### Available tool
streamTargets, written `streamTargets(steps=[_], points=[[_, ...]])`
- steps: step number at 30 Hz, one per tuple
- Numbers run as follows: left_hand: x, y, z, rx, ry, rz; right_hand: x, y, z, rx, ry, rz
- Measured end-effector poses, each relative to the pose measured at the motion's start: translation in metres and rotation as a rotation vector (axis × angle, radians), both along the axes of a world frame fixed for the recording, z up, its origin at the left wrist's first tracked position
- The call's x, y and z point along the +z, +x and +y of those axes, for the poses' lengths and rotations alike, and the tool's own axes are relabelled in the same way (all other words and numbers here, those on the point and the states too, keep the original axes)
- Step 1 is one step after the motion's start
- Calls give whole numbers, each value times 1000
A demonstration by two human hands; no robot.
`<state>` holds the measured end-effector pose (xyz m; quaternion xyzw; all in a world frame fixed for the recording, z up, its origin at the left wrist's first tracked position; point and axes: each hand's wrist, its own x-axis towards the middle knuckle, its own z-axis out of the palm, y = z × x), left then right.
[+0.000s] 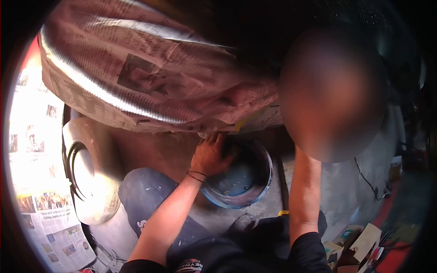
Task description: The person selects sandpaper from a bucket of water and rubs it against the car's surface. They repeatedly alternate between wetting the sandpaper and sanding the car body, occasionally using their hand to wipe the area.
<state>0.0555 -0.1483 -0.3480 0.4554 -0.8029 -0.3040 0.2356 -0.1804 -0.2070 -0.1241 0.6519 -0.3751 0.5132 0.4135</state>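
Observation:
Newspaper sheets (182,68) cover a large curved surface above my hands. At their lower edge, my left hand (211,154) reaches up with its fingertips against or just below the paper. Its thumb stands apart to the right, and I cannot make out anything held. A dark cord circles that wrist. Below and beside this hand is a round, blue-rimmed basin-like object (269,182) with a dark blue inside. My right forearm (305,195) rises toward the paper's right end, but a blurred oval hides the hand. A yellow strip (240,124) shows on the paper's lower edge.
A pale, dusty tyre (109,191) stands at the left, beside brightly lit newspaper (41,159). Open cardboard boxes (364,243) lie at the lower right. A thin dark cable (364,177) runs over the grey floor (341,195). My bent knee (145,195) is close to the basin-like object.

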Motion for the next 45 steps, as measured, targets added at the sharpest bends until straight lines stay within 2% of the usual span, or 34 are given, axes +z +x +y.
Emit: streamTargets(steps=[2,4,7,9,13,15,17,20,22,27,29,31,36,39,40,45], points=[[-3,0,-2,22,-12,-15,10,-22,-2,2,-22,-71],[-8,-1,-10,36,-6,-26,16,-26,-6,64,45,80],[-22,0,-18,69,14,-58,24,-16,-29,163,80,479],[-41,-3,-26,113,35,-86,31,-40,-50,148,113,619],[-46,-12,-46,179,83,-207,52,-99,-88,171,171,839],[-48,-12,-37,179,106,-213,57,-84,-90,282,216,885],[-36,-8,-22,182,73,-206,75,-48,-64,252,207,995],[-26,-6,6,177,15,-171,105,-44,-23,223,156,1047],[-29,-7,6,179,-16,-135,121,-63,-28,225,120,1069],[-30,0,-12,188,31,-141,109,-40,-39,194,153,1109],[-22,-8,7,161,26,-135,123,-42,-13,151,150,1141],[-23,-7,6,173,27,-131,129,-63,-20,225,125,1078],[-16,-9,5,148,19,-132,114,-33,-18,220,124,1109],[-19,-10,6,168,2,-128,113,-45,-16,158,97,1063],[-21,-11,6,182,-10,-122,112,-54,-23,224,76,1035],[-13,-10,6,167,23,-148,119,-32,-22,225,47,1023]])
